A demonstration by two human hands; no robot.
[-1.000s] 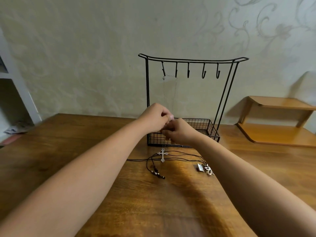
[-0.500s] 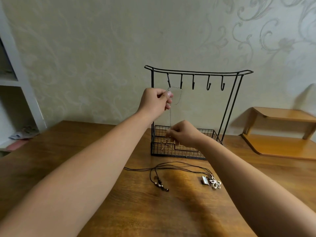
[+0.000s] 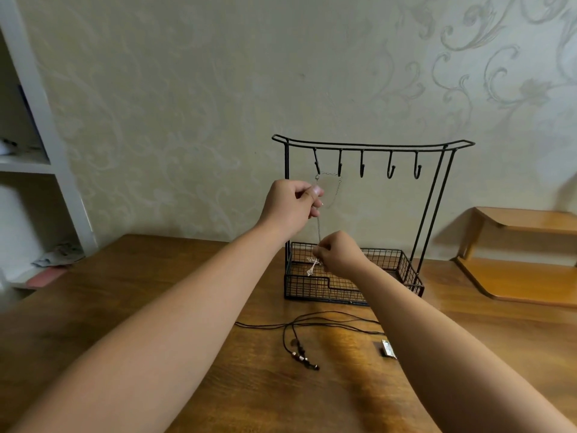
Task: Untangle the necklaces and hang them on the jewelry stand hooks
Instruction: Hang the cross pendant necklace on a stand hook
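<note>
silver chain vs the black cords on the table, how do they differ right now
The silver chain is held up by the left hand and right hand; the black cords lie loose on the table. The chain is a fine metal one with a cross; the cords are dark and end in beads. Neither one hangs fully on the stand.

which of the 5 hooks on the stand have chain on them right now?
The two leftmost hooks: the silver chain drapes between them. The other three are bare. The left hand pinches the chain just below the first.
</note>
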